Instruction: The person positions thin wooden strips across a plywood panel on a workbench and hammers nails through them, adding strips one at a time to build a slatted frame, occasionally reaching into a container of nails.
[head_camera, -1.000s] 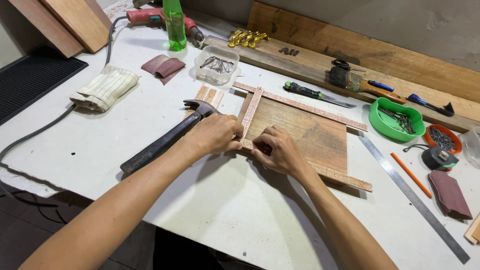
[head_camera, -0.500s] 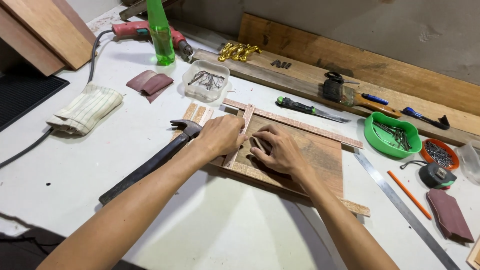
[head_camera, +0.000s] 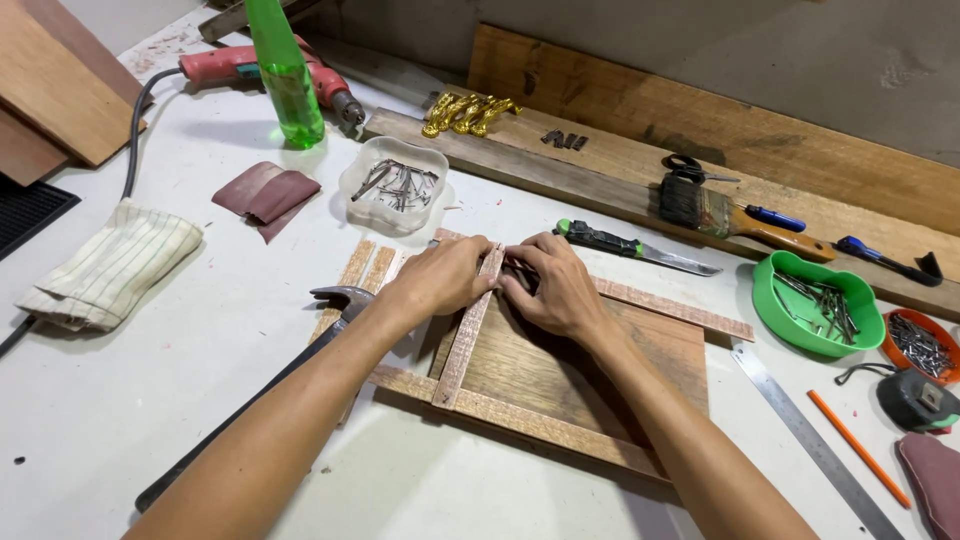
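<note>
On a white tabletop (head_camera: 130, 400) crowded with tools, a folded striped cloth (head_camera: 110, 265) lies at far left beside a power drill (head_camera: 270, 70) and a green bottle (head_camera: 287, 75), with a scrap of sandpaper (head_camera: 265, 195) and a clear dish of nails (head_camera: 395, 183) nearer the middle. A claw hammer (head_camera: 300, 370) rests under the person's left forearm, unheld. At centre, the left hand (head_camera: 440, 280) and the right hand (head_camera: 555, 290) meet over a thin wooden strip (head_camera: 465, 335) laid along the left edge of a wooden panel (head_camera: 570, 365); the fingers (head_camera: 478, 262) of both hands are closed narrowly on the strip's upper end, pinching it in place. Further right lie a utility knife (head_camera: 630, 247), a paintbrush (head_camera: 730, 215), a green bowl of nails (head_camera: 820, 305) and a steel ruler (head_camera: 810, 440). The likely trouble: the strip looks loose, so uneven pressure at one end could swing its lower end off the frame's corner, and an elbow could nudge the hammer against the spare strips (head_camera: 365, 270)
</note>
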